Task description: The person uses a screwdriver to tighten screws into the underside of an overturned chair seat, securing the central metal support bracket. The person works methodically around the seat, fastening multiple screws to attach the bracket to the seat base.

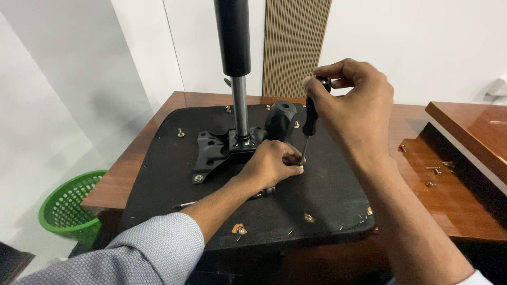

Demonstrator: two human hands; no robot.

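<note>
White walls enclose the work area; a green plastic basket point(66, 206) stands on the floor at left. A brown wooden table point(121, 171) carries an upturned black seat base point(322, 192) with a metal mounting plate point(211, 153) and an upright gas cylinder point(235, 58). The left hand point(266, 166) rests on the plate, fingertips pinched at a screw point(301, 167). The right hand point(351, 103) grips a black-handled screwdriver point(310, 119), tip touching that screw. Loose screws point(437, 170) lie on the table at right.
</note>
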